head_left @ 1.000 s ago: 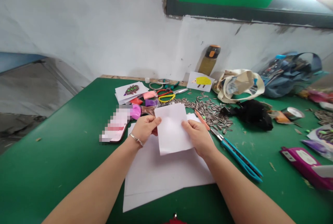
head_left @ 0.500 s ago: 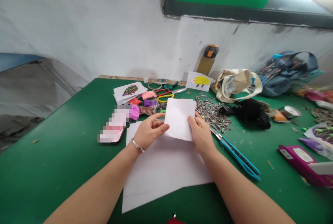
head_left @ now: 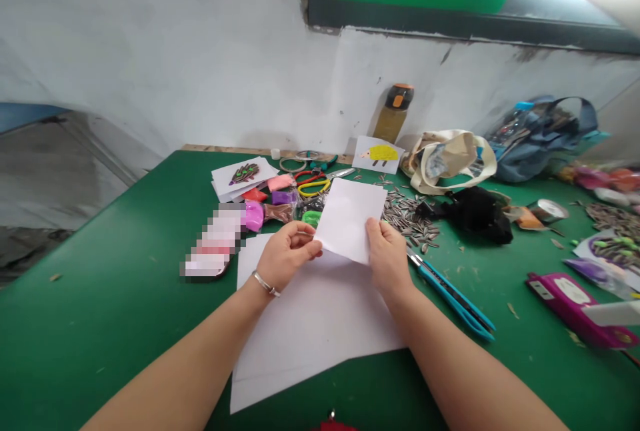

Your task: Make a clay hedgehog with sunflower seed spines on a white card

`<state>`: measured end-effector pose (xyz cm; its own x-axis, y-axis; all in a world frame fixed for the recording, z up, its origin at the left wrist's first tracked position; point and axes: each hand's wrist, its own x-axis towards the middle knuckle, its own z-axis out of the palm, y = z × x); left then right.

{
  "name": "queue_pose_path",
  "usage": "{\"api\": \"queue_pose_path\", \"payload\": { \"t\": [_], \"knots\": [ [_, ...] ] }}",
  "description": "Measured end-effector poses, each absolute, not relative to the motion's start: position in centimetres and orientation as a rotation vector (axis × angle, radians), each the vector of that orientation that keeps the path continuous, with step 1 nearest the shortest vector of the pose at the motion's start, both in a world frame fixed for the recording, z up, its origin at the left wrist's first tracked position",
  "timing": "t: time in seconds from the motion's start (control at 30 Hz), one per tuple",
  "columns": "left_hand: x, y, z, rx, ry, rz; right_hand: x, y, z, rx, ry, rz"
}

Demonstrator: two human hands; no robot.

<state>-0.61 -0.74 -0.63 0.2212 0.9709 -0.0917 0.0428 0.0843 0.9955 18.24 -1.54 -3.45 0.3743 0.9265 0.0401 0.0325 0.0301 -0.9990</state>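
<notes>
A small blank white paper [head_left: 350, 217] is held up between my two hands, tilted a little to the right. My left hand [head_left: 290, 251] pinches its lower left corner between thumb and fingers; a silver bangle is on that wrist. My right hand [head_left: 390, 251] grips its right edge, thumb on the front face and the other fingers behind. Beneath both hands lie larger white sheets [head_left: 310, 324] on the green table [head_left: 125, 297].
Behind the paper lie striped seeds [head_left: 413, 217], yellow-handled scissors [head_left: 315, 186] and coloured clay packets [head_left: 283, 196]. A blurred-out phone [head_left: 213, 244] is at left. Blue-handled tongs [head_left: 455, 297], a magenta device [head_left: 575, 307], a black bag [head_left: 480, 216] and a bottle [head_left: 393, 114] stand or lie rightward.
The small paper has tilted clockwise, its top moving rightward and up. Both hands keep hold of it. The whole view has shifted slightly.
</notes>
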Motion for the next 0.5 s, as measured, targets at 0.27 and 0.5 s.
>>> {"api": "queue_pose_path", "payload": {
  "t": [0.27,0.5],
  "knots": [
    [-0.44,-0.79,-0.62,1.175,1.113,0.929,18.18,-1.6,-3.31,-1.345,-0.903,0.855],
    [-0.21,-0.93,-0.93,1.191,1.102,0.876,18.09,-1.9,-3.06,-1.37,-0.981,0.841]
  ]
}}
